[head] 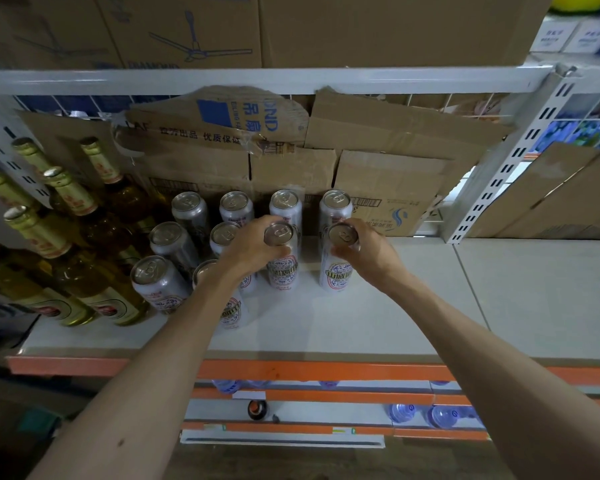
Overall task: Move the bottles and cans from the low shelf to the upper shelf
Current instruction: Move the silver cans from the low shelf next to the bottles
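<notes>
Your left hand (253, 249) grips the centre can (282, 271) near its top; your right hand (369, 252) grips the end can (336, 275), both upright.

Your arms show bare along all of their visible length. Your left forearm (174, 348) and right forearm (465, 334) are both slim and uncovered. The left forearm carries a small dark mole (120, 442) towards its elbow end. Your left hand (253, 251) and right hand (369, 254) are bare as well.
</notes>
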`<state>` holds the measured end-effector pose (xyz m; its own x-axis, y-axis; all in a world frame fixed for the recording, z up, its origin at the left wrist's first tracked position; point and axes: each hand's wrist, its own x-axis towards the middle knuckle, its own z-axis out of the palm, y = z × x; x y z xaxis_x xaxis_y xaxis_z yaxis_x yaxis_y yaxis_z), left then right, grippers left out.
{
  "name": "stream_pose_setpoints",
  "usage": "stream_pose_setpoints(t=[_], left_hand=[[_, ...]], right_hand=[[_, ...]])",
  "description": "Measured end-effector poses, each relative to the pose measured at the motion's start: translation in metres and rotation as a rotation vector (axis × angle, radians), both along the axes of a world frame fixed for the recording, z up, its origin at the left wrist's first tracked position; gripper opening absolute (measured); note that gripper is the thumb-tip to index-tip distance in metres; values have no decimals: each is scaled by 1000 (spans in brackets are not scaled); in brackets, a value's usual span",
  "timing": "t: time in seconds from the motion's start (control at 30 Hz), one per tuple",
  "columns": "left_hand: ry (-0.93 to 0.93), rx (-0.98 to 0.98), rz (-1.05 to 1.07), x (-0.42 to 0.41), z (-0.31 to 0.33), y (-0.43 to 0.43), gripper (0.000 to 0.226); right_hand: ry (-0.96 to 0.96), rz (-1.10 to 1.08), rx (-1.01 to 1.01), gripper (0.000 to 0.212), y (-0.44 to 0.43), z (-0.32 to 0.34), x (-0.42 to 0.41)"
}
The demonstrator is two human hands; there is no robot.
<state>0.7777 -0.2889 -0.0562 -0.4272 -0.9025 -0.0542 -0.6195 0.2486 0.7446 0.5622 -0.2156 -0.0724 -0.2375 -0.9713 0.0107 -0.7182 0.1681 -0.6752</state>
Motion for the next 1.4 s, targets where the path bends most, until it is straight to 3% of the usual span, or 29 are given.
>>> stream_pose_setpoints(t=[0.9,1.1,1.27,1.4], left_hand=[[-34,26,18,-1,-10,-2,64],[-32,-14,87,-2,-6,13,83],[-66,-261,121,1,10,58,60],[-58,-332,90,19,13,98,33]], right_hand=[[8,-115,17,56,2,-6,11],[-7,-113,-38,72,16,-4,15],[14,-185,-119,60,55,4,26],[59,-215,-84,53,109,6,31]])
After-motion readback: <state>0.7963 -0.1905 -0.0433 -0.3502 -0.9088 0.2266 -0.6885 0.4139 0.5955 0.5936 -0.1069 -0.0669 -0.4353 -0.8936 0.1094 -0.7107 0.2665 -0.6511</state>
